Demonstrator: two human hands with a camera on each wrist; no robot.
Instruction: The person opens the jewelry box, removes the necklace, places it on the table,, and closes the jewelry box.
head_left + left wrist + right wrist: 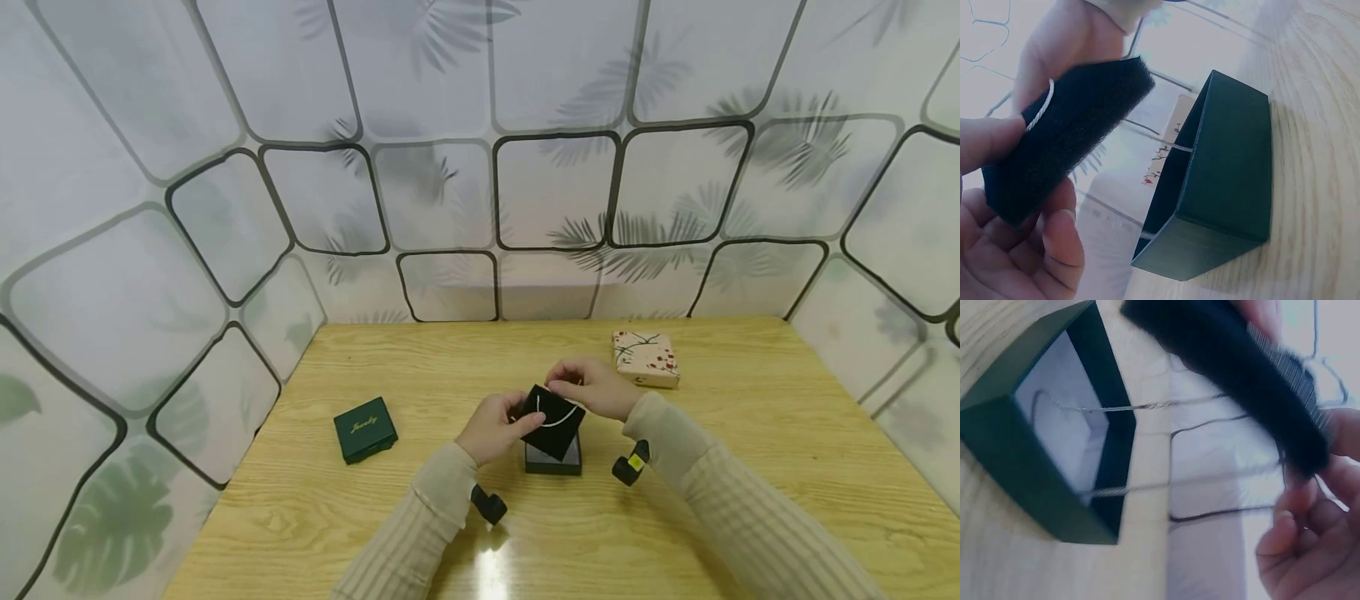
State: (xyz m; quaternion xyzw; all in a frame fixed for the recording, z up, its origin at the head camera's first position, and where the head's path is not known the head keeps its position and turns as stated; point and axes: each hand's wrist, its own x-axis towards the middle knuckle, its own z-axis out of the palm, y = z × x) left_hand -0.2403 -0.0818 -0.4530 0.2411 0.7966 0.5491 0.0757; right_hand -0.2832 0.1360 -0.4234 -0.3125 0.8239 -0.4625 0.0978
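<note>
A black foam jewelry pad (pixel 564 435) is held tilted above a small green box (pixel 552 468). My left hand (pixel 491 429) grips it, thumb on its face and fingers beneath. At the pad's upper edge, my right hand (pixel 592 387) pinches a corner between thumb and curled fingers, as the right wrist view shows. A silver chain necklace (pixel 558 424) curves across the pad's face. Strands of this chain (pixel 1116 409) run from the pad down into the open box (pixel 1035 469), whose inside looks pale. Part of the pad is hidden by the fingers.
A green lid (pixel 365 430) with gold lettering lies on the wooden table (pixel 300 517) to the left. Toward the back right sits a pale box (pixel 645 358) with a red flower pattern. A patterned curtain (pixel 450 200) surrounds the table's back and sides.
</note>
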